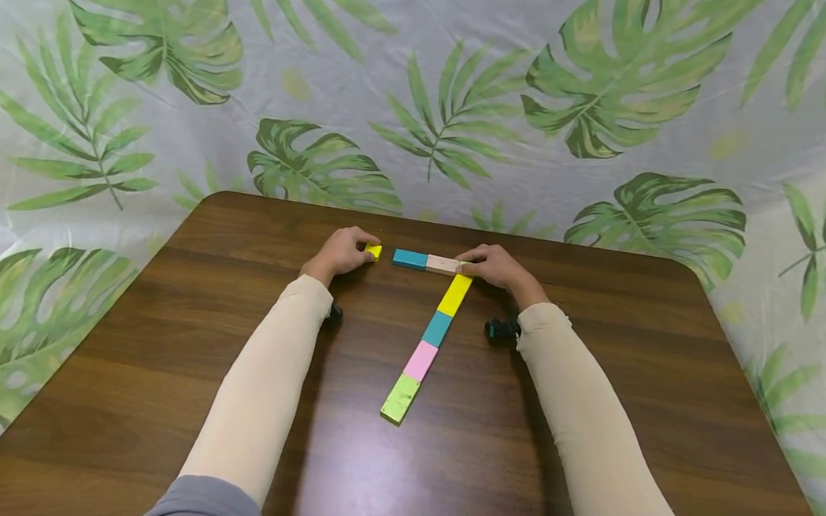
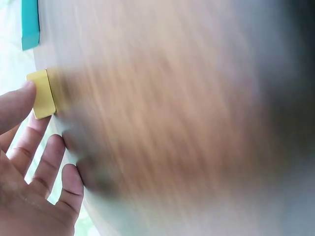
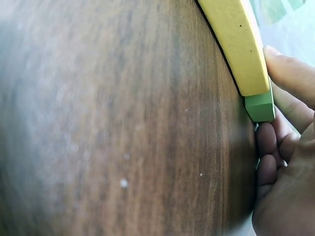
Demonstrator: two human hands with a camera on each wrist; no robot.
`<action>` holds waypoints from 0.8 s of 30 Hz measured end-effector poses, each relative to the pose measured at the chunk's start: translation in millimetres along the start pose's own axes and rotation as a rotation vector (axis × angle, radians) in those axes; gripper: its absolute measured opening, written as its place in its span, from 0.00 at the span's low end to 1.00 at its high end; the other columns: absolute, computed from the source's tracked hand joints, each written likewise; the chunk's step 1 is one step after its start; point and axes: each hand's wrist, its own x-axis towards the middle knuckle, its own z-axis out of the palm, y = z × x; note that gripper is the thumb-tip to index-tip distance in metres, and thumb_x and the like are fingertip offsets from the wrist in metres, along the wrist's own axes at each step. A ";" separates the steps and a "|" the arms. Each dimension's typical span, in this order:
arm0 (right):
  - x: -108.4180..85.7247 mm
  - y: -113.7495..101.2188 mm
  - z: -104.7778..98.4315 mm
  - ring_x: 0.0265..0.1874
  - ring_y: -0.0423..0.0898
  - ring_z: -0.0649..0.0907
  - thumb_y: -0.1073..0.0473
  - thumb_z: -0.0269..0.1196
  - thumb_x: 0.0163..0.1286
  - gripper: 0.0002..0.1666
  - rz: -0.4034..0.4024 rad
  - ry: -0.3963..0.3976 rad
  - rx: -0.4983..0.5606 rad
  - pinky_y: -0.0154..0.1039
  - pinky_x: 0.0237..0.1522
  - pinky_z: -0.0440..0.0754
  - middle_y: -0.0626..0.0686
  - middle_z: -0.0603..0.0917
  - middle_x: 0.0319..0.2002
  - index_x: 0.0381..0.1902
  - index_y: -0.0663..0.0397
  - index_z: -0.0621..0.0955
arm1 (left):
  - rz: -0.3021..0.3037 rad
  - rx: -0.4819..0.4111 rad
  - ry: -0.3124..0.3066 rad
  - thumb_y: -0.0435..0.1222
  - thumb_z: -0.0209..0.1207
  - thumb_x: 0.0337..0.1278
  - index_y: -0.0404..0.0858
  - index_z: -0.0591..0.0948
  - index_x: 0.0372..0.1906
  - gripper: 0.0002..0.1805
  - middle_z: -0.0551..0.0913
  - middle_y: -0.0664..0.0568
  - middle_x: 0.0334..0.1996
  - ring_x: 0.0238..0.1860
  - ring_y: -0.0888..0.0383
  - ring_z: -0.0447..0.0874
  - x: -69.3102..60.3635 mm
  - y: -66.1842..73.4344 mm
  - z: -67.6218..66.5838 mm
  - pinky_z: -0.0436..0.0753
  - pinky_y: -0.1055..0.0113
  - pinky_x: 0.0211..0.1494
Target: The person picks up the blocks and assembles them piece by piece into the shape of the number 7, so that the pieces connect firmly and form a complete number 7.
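Near the far table edge, my left hand (image 1: 342, 252) pinches a small yellow block (image 1: 374, 252) between thumb and fingers, a short gap left of a teal block (image 1: 410, 259). The left wrist view shows this yellow block (image 2: 43, 93) standing at the tabletop. A pale wooden block (image 1: 442, 265) touches the teal one. My right hand (image 1: 498, 266) holds a green block (image 3: 261, 106) at the right end of that row, mostly covered by fingers in the head view. From there a slanting line runs toward me: yellow (image 1: 456, 294), teal (image 1: 437, 329), pink (image 1: 421, 361) and lime blocks (image 1: 400, 399).
The blocks lie on a dark brown wooden table (image 1: 219, 404). A leaf-print cloth (image 1: 466, 88) hangs behind its far edge. Dark wrist-worn devices, such as the one at the right wrist (image 1: 501, 330), sit beneath both wrists.
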 end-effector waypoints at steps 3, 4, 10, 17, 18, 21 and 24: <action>0.1 -0.5 0.0 0.71 0.61 0.65 0.51 0.59 0.74 0.25 0.000 -0.001 -0.001 0.57 0.69 0.67 0.61 0.68 0.70 0.65 0.53 0.78 | 0.009 0.000 0.001 0.35 0.57 0.68 0.40 0.77 0.66 0.22 0.74 0.41 0.66 0.65 0.43 0.73 0.1 3.4 2.4 0.73 0.50 0.69; 0.1 -0.8 -0.2 0.71 0.61 0.65 0.51 0.59 0.74 0.25 -0.001 -0.001 -0.001 0.57 0.69 0.67 0.61 0.69 0.70 0.64 0.53 0.78 | 0.012 0.000 0.002 0.35 0.57 0.68 0.40 0.77 0.66 0.22 0.74 0.41 0.66 0.65 0.43 0.73 0.1 4.3 2.6 0.73 0.50 0.69; 0.3 -1.9 -0.7 0.70 0.60 0.66 0.52 0.59 0.74 0.25 0.002 0.000 0.003 0.56 0.68 0.67 0.61 0.69 0.69 0.64 0.54 0.78 | 0.028 0.008 -0.003 0.35 0.57 0.68 0.40 0.77 0.66 0.22 0.74 0.41 0.66 0.68 0.43 0.71 0.8 8.6 3.5 0.71 0.49 0.71; -0.2 -0.9 0.6 0.71 0.62 0.64 0.51 0.59 0.74 0.25 -0.010 -0.001 -0.001 0.58 0.69 0.66 0.62 0.68 0.70 0.65 0.54 0.78 | 0.050 0.021 -0.007 0.36 0.58 0.68 0.40 0.77 0.66 0.23 0.74 0.41 0.67 0.69 0.42 0.70 3.6 11.8 8.7 0.70 0.49 0.72; -0.3 -0.7 0.8 0.71 0.62 0.64 0.51 0.59 0.74 0.25 -0.009 0.001 0.000 0.58 0.70 0.66 0.62 0.68 0.70 0.65 0.54 0.78 | 0.050 0.023 -0.007 0.36 0.58 0.68 0.40 0.77 0.66 0.23 0.74 0.41 0.67 0.69 0.42 0.69 4.0 12.3 9.5 0.69 0.49 0.73; -0.5 -0.5 1.3 0.72 0.62 0.64 0.50 0.59 0.73 0.25 -0.007 0.004 -0.004 0.59 0.71 0.66 0.62 0.68 0.71 0.64 0.53 0.79 | 0.050 0.024 -0.007 0.37 0.58 0.68 0.40 0.77 0.66 0.23 0.73 0.41 0.68 0.71 0.43 0.68 4.6 14.1 11.5 0.68 0.50 0.74; -0.5 0.0 1.9 0.72 0.61 0.64 0.51 0.60 0.73 0.25 -0.003 0.008 -0.002 0.58 0.70 0.66 0.61 0.68 0.71 0.64 0.53 0.79 | 0.052 0.025 -0.004 0.37 0.59 0.68 0.41 0.77 0.66 0.23 0.72 0.42 0.69 0.72 0.43 0.66 5.2 15.4 13.8 0.66 0.50 0.75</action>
